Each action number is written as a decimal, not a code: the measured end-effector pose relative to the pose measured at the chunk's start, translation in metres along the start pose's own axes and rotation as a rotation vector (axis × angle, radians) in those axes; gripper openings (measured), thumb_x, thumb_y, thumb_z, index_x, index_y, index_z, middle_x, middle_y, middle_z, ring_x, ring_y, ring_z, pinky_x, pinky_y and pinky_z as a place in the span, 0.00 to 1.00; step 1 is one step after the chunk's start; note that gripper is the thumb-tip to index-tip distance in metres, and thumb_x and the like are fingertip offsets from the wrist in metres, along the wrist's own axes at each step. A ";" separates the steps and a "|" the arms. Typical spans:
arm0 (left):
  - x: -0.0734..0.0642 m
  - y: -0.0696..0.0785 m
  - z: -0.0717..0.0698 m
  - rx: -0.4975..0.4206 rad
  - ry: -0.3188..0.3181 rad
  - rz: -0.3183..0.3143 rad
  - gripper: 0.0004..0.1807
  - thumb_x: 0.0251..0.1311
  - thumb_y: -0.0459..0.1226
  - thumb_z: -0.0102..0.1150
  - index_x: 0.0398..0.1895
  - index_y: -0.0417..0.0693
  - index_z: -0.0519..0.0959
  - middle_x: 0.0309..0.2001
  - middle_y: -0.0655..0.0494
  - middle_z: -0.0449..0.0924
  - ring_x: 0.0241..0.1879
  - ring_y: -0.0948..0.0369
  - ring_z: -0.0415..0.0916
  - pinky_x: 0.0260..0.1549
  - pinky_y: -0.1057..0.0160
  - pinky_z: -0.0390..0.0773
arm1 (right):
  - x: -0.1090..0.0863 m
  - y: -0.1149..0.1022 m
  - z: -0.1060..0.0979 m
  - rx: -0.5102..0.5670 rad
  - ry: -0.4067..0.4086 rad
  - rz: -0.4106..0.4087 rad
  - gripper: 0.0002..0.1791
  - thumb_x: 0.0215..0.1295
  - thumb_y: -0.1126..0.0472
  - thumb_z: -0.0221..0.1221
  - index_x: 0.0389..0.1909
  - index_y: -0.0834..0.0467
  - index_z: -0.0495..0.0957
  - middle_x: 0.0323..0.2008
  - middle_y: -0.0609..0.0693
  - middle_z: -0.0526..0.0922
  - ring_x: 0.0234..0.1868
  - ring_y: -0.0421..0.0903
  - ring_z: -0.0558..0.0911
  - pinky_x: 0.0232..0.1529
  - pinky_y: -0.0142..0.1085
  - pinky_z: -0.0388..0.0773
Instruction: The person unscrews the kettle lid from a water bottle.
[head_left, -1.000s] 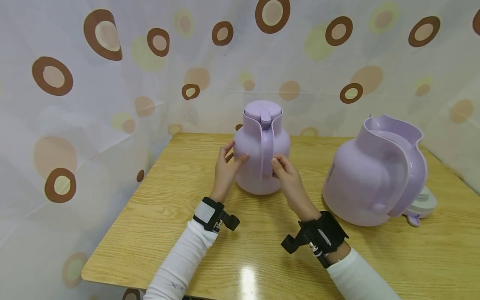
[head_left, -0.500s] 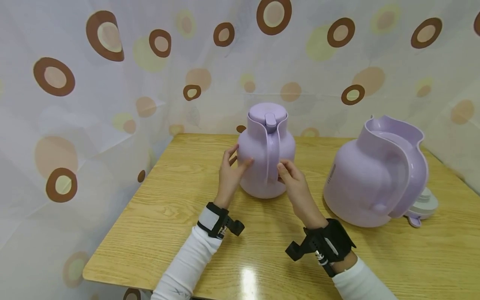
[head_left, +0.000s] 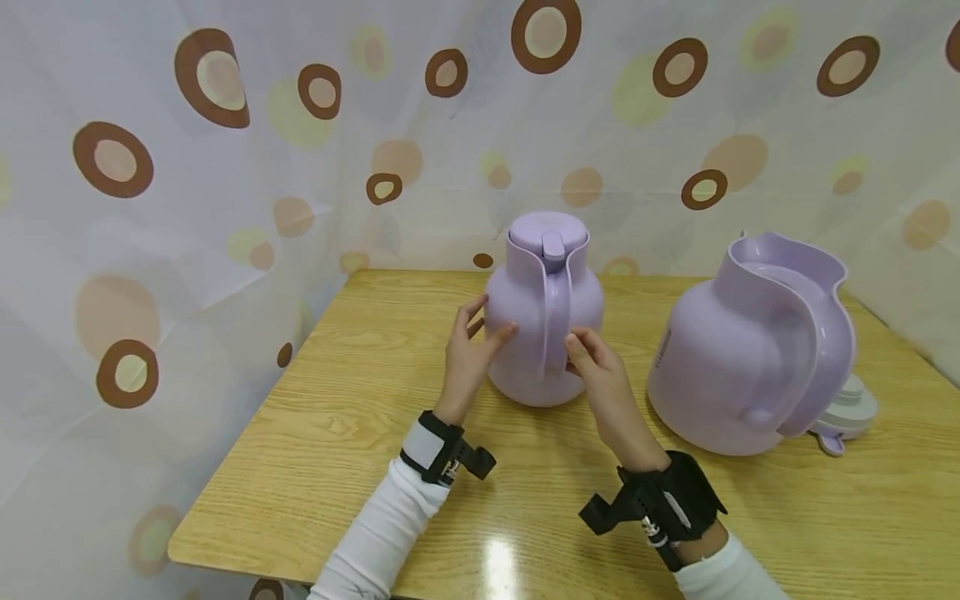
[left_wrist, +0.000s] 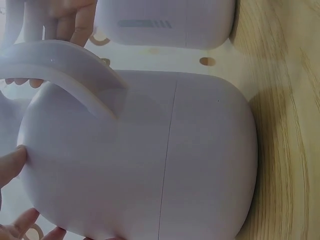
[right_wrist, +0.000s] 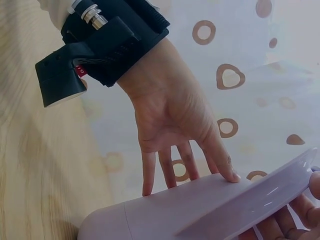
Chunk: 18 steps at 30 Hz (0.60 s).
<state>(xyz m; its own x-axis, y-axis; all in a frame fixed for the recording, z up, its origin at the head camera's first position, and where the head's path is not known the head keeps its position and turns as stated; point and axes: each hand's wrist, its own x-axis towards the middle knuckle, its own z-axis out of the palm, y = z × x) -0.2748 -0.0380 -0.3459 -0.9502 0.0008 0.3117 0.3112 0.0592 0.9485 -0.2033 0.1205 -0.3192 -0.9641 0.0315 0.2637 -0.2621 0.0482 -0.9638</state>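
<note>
A lilac thermos jug with its lid on stands upright on the table, handle towards me. My left hand rests against the left side of its body, thumb at the front. In the right wrist view, the fingers of that left hand are spread and fairly straight, tips on the jug. My right hand holds the jug's handle low down, thumb on its right edge and fingers curled behind it. Part of these fingers is hidden by the handle in the left wrist view.
A second, lidless lilac jug stands to the right, appearing larger. Behind its handle lies a loose lid. The wooden table ends in an edge at the front left. A patterned sheet hangs behind and beside it.
The jug between my hands has moved right and a little towards me, and both hands have moved along with it. The second jug and the loose lid have stayed put.
</note>
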 end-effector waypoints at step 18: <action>-0.009 -0.001 0.010 0.052 -0.067 0.041 0.33 0.55 0.46 0.63 0.64 0.54 0.64 0.65 0.56 0.59 0.60 0.51 0.61 0.49 0.50 0.72 | -0.013 0.000 -0.015 -0.019 0.039 -0.015 0.16 0.73 0.56 0.43 0.45 0.67 0.65 0.35 0.50 0.67 0.41 0.42 0.70 0.47 0.34 0.67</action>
<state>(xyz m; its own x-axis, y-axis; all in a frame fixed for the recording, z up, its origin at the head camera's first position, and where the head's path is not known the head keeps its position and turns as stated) -0.2670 -0.0276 -0.3503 -0.9361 0.0706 0.3445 0.3505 0.1091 0.9302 -0.1900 0.1346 -0.3224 -0.9575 0.0692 0.2798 -0.2754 0.0676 -0.9590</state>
